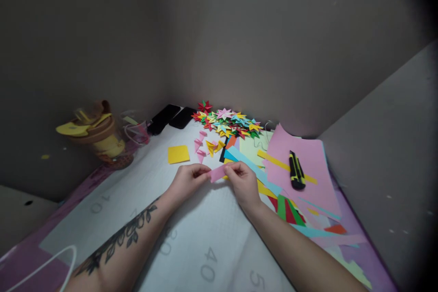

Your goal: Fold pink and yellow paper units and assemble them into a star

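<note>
A small pink piece of paper (217, 174) is stretched between my two hands above the white mat (191, 223). My left hand (189, 181) pinches its left end, and my right hand (243, 183) pinches its right end. Just beyond lie several folded pink paper pieces (200, 145) and some folded yellow paper pieces (215, 147). A yellow square of paper (178, 154) rests to the left of them. Close to my right hand are loose coloured paper strips (251, 166).
Several folded paper stars (227, 121) are heaped by the wall. A utility knife (296, 171) lies on pink paper sheets (318, 159) at the right. Two black phones (166, 117) and a yellow-brown cup (99, 134) stand at the left. A white cable (70, 255) loops at lower left.
</note>
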A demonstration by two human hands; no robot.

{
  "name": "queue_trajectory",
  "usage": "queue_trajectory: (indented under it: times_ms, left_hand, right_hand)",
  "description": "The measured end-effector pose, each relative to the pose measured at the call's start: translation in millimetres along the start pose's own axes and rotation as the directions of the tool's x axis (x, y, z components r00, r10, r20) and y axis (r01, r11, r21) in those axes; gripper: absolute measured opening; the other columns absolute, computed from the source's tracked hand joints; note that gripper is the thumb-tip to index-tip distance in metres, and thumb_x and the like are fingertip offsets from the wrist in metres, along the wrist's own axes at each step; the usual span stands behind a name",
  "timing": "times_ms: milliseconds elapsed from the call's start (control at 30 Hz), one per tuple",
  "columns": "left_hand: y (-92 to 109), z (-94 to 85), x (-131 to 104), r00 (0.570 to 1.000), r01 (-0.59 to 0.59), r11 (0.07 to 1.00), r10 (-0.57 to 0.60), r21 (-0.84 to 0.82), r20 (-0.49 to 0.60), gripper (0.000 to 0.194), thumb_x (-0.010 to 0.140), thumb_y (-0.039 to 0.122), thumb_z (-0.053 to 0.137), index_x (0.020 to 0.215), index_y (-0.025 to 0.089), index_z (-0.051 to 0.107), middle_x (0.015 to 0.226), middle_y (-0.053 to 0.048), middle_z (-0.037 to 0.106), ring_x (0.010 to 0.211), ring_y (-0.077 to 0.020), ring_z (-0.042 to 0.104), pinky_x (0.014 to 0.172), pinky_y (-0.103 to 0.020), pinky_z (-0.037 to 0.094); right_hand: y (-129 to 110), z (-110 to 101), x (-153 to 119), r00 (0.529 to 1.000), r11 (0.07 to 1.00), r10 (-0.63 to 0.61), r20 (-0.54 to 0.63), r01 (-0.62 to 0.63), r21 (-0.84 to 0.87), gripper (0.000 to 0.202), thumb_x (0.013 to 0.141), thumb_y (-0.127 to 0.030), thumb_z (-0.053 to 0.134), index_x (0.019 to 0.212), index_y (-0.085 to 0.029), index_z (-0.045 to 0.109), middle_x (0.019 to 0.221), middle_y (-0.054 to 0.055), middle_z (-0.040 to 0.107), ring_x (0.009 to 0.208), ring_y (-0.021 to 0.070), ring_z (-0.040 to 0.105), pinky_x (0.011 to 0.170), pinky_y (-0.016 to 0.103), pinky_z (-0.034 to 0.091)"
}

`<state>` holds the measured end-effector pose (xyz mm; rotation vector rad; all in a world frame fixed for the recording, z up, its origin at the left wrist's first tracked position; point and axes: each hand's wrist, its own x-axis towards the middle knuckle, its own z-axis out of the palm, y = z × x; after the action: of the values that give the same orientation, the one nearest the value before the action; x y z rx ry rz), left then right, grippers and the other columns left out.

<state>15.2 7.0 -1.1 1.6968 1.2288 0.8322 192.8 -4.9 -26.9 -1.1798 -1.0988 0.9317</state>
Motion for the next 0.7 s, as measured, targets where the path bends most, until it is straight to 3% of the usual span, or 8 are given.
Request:
queue_trajectory:
  times_ms: [100,167,300,400,700]
  left_hand:
    - [-1,0.9,1,0.999,0.046,0.997,-0.047,-0.062,-0.005,0.022,0.073,0.031,0.060,0.082,0.014,0.071,0.074,-0.004,0.070,0.063,-0.0139,0.058,0.057,-0.023,0.043]
    - [-2,2.3,2,0.996,0.079,0.989,-0.083,-0.124,-0.021,0.022,0.072,0.032,0.062,0.083,0.013,0.069,0.072,-0.004,0.069,0.061,-0.0129,0.058,0.055,-0.022,0.042]
    - [-3,8.9,2,0.987,0.093,0.960,-0.124,-0.262,-0.101,0.026,0.070,0.035,0.066,0.082,0.012,0.068,0.070,-0.004,0.068,0.059,-0.0119,0.058,0.055,-0.022,0.043]
    - [-2,16.2,1,0.980,0.072,0.953,-0.122,-0.293,-0.156,0.024,0.068,0.033,0.068,0.079,0.013,0.068,0.069,-0.003,0.068,0.060,-0.0123,0.059,0.056,-0.022,0.044]
    - [-1,23.3,-1,0.960,0.073,0.940,-0.157,-0.332,-0.231,0.019,0.066,0.028,0.069,0.077,0.013,0.066,0.063,0.000,0.064,0.056,-0.0103,0.055,0.053,-0.020,0.041]
  right_hand:
    - [0,1,0,1.000,0.998,0.009,-0.006,-0.009,0.063,0.019,0.073,-0.033,0.068,0.068,-0.019,0.056,0.074,0.001,0.063,0.071,0.0157,0.057,0.068,0.029,0.045]
    - [1,4,0,0.999,0.985,0.037,-0.005,-0.035,0.171,0.020,0.072,-0.031,0.069,0.082,-0.022,0.054,0.075,-0.001,0.062,0.069,0.0145,0.058,0.066,0.027,0.045]
    - [2,13,-4,0.986,0.933,0.091,0.139,-0.133,0.335,0.048,0.068,-0.028,0.073,0.106,-0.026,0.045,0.084,-0.001,0.065,0.074,0.0149,0.061,0.068,0.028,0.048]
    - [0,22,-9,0.972,0.931,0.110,0.207,-0.174,0.320,0.046,0.066,-0.028,0.074,0.102,-0.024,0.047,0.086,0.000,0.066,0.078,0.0158,0.062,0.071,0.028,0.049]
    - [-1,21,-9,0.980,0.940,0.178,0.090,-0.197,0.280,0.044,0.065,-0.022,0.074,0.097,-0.022,0.044,0.062,-0.007,0.061,0.057,0.0100,0.057,0.059,0.021,0.042]
